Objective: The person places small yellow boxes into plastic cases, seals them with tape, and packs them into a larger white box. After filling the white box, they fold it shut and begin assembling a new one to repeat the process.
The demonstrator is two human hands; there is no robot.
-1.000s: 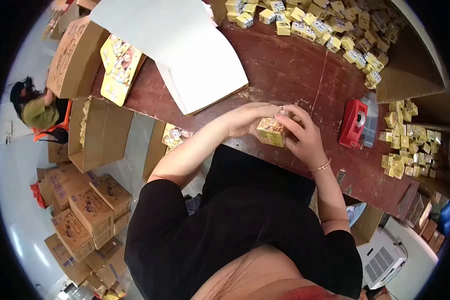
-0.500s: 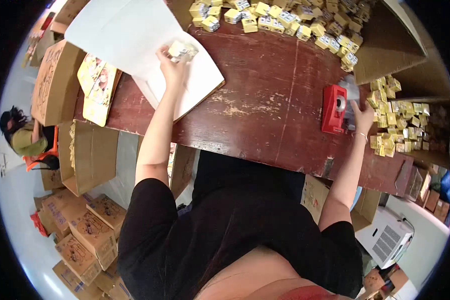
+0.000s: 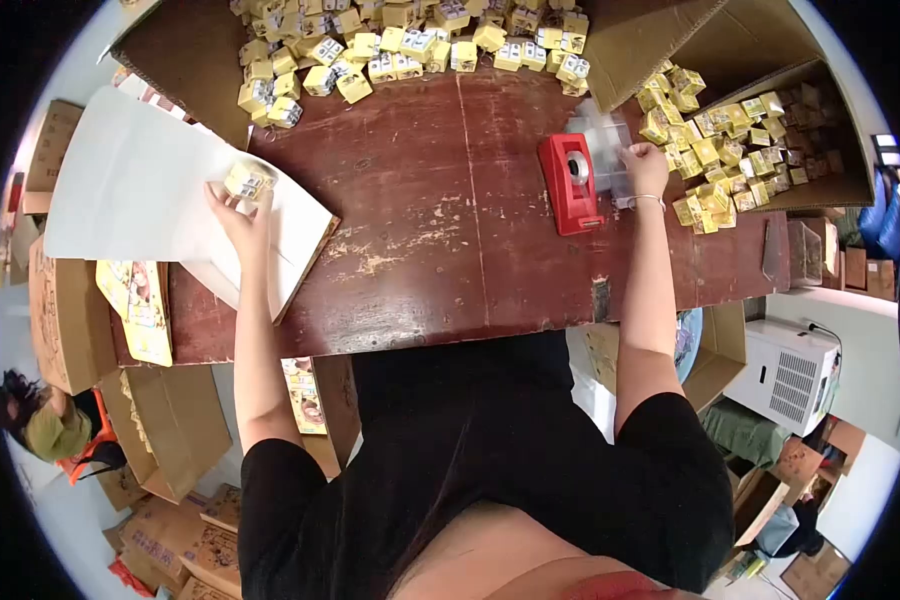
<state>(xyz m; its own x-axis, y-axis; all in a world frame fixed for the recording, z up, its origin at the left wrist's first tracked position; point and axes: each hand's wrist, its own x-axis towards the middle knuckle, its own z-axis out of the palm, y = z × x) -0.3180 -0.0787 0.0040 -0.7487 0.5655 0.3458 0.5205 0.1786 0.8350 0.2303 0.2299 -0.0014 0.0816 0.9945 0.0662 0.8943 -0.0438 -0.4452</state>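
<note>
My left hand [image 3: 242, 222] grips a small yellow printed box [image 3: 248, 180] between thumb and fingers, over an open white sheet of card [image 3: 288, 235]. On the right, my right hand [image 3: 649, 172] has its fingertips pinched together at the edge of some clear plastic sheets [image 3: 612, 150]. Those sheets lie on the table beside a red tape dispenser [image 3: 560, 200], which carries a roll of tape. Just right of my right hand is a spill of small yellow boxes [image 3: 708, 150], coming out of a tipped carton [image 3: 830, 150].
The worn dark red table [image 3: 400, 290] spans the front. Many more yellow boxes [image 3: 390, 65] lie along its back between carton flaps. Yellow printed packs [image 3: 148, 315] sit at the left corner. Another person [image 3: 55, 425] sits at far left, near stacked cartons [image 3: 170, 530].
The view has swung, so the table sits further left and lower. My right hand has gone from spread fingers to a pinch at the plastic sheets. My left hand still holds the yellow box.
</note>
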